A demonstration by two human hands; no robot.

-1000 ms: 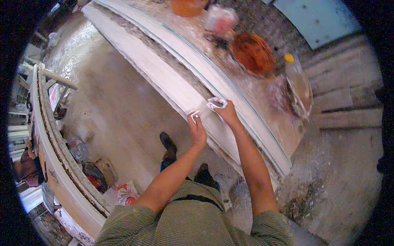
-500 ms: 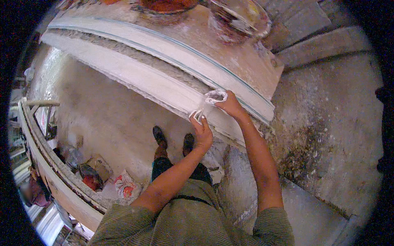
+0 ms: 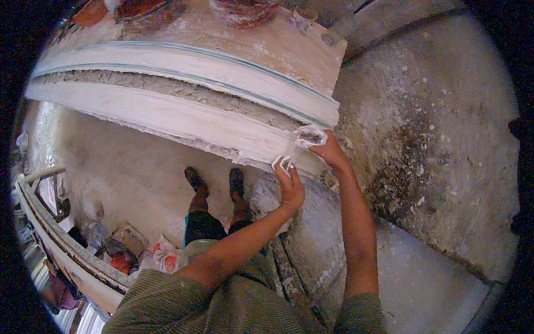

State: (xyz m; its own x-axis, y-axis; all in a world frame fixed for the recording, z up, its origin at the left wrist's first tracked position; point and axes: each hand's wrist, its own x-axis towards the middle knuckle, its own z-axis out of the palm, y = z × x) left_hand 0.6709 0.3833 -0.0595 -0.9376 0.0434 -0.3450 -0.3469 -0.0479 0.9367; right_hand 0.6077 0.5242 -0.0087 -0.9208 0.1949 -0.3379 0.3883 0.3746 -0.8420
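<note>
Near the right end of a long white plaster-coated strip [image 3: 183, 117], both of my hands grip a small white, plaster-smeared tool [image 3: 303, 133] with loop-shaped ends. My left hand [image 3: 292, 189] pinches its nearer loop at the strip's front edge. The farther loop is in my right hand [image 3: 332, 150], fingers curled round it. The tool lies across the strip and seems to touch it; its underside is hidden. Behind runs a second white strip [image 3: 211, 64] with green lines along its edges, and a rough grey groove [image 3: 178, 86] separates the two.
Along the far side of the work table [image 3: 300, 50] stand a reddish bowl [image 3: 245, 14] and a brown bowl [image 3: 142, 8]. A curved wooden frame [image 3: 72, 250] rises at lower left, beside plastic bags [image 3: 164, 253]. Grey slabs [image 3: 423, 278] lie at lower right.
Both hands have slid the tool rightward along the near strip, closer to its right end. My body and the view have shifted right with them.
</note>
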